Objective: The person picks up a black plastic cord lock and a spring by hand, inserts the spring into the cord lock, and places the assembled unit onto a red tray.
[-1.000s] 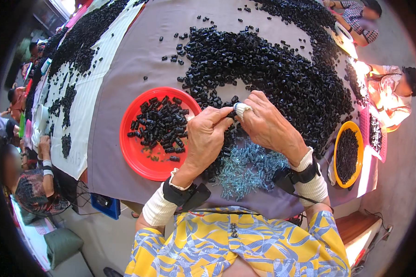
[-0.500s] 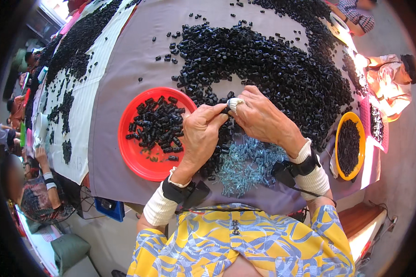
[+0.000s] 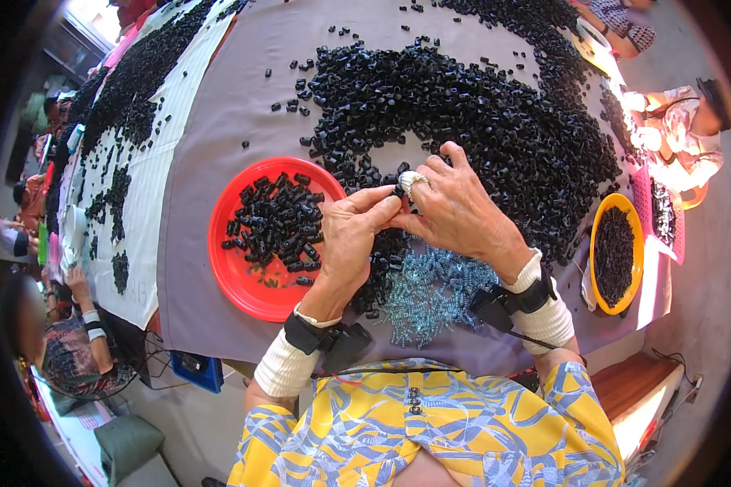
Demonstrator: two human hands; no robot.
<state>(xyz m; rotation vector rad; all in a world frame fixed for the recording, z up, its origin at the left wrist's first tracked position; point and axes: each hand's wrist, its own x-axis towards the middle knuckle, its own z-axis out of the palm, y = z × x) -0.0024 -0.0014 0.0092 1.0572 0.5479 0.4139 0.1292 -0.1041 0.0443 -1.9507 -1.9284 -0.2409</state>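
Observation:
Thumb and forefinger of my left hand pinch a small black plastic part, most of which the fingertips hide. My right hand closes on the same part from the other side; one of its fingers wears a white wrap. Just left of my left hand sits a red plastic basin partly filled with black cylindrical pieces. Below my hands lies a heap of pale blue coil springs. A wide pile of loose small black parts spreads beyond them.
A yellow basin of thin black pieces stands at the right edge of the grey cloth, beside a pink basket. Another table with a white cloth and black parts runs along the left. Other people sit on both sides.
My right hand's fingers have opened out a little, one now raised, and its thumb has come lower by the part. My left hand keeps its pinch, almost unmoved.

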